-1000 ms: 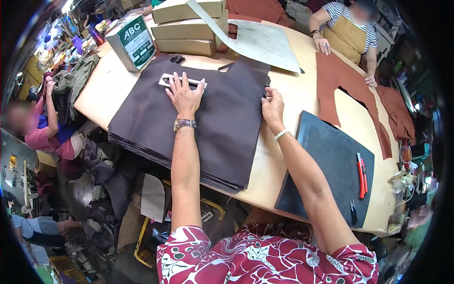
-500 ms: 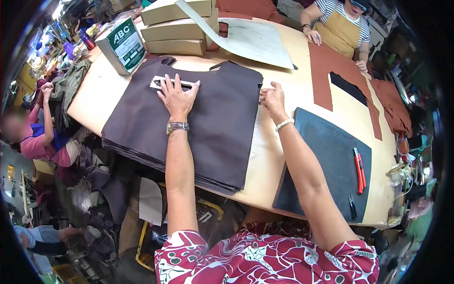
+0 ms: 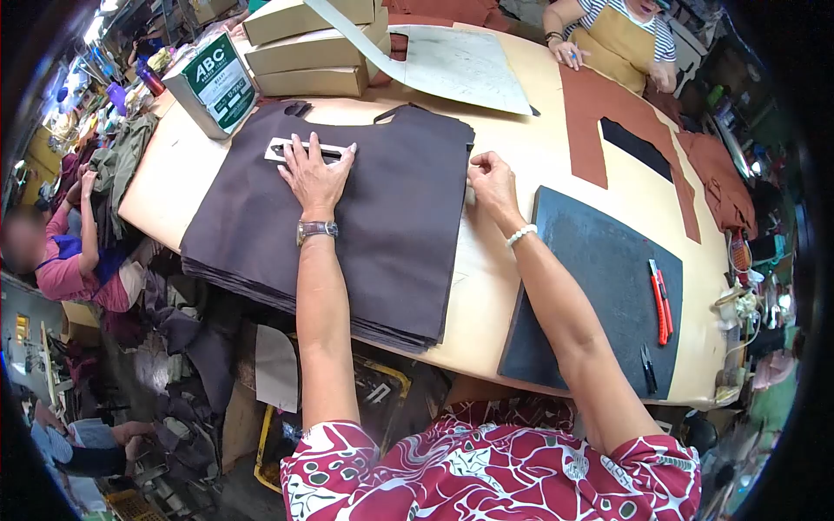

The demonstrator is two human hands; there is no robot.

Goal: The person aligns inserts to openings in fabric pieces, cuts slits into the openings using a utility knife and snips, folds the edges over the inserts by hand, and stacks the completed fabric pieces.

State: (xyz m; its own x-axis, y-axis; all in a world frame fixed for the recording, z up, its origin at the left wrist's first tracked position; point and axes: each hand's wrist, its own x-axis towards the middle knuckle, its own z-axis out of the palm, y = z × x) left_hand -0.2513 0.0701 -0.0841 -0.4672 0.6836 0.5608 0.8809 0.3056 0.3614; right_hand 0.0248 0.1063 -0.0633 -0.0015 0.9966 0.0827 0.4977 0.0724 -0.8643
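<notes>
While left hand (image 3: 314,181) spreads on block (image 3: 276,148), right hand (image 3: 494,185) half-curled, beside fabric (image 3: 391,217)

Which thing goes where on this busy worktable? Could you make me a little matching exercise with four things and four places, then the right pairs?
Things
1. Left hand
2. Red tool
3. ABC tin
4. Flat reddish-brown sheet

Places
A. In front of the person in the yellow apron
B. On the black board
C. Over the dark stack
D. Beside the cardboard boxes

Pairs: 1-C, 2-B, 3-D, 4-A
</notes>
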